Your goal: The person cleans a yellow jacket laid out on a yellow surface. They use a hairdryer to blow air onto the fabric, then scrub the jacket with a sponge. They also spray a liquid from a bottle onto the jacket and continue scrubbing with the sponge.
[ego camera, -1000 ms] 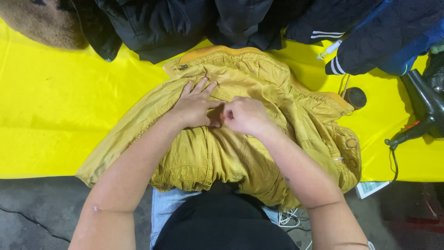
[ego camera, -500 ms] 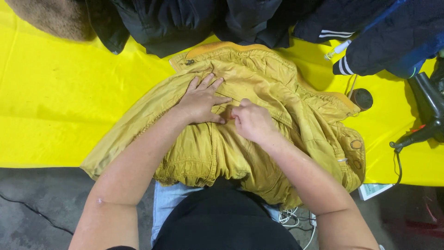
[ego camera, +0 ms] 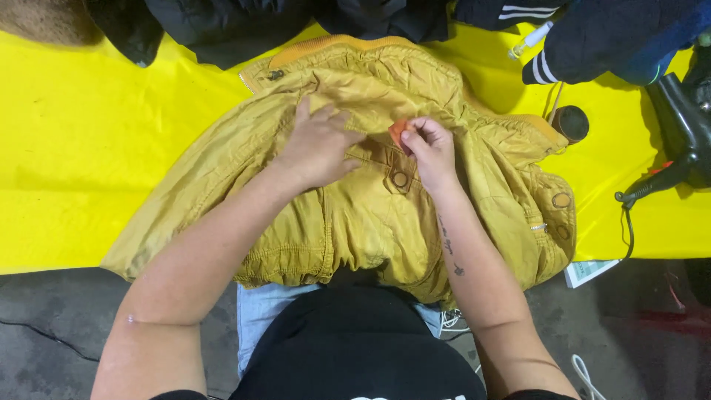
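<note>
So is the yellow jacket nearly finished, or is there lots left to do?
Done: the mustard-yellow padded jacket lies spread flat on the bright yellow table cover. In hand: the left hand presses the fabric down while the right hand pinches a small orange bit at a pocket flap. Left: hard to tell; the jacket isn't folded, and dark clothes are piled behind.

Light is bright and even, falling from above. The yellow table cover (ego camera: 67,148) left of the left hand (ego camera: 318,144) glows strongly with a faint sheen but no hard glare. Soft shadows sit under both hands and in the jacket (ego camera: 370,215) folds. Dark clothes (ego camera: 237,26) beyond the hands lose detail. Focus is sharp at centre; the corners are slightly softer.
</note>
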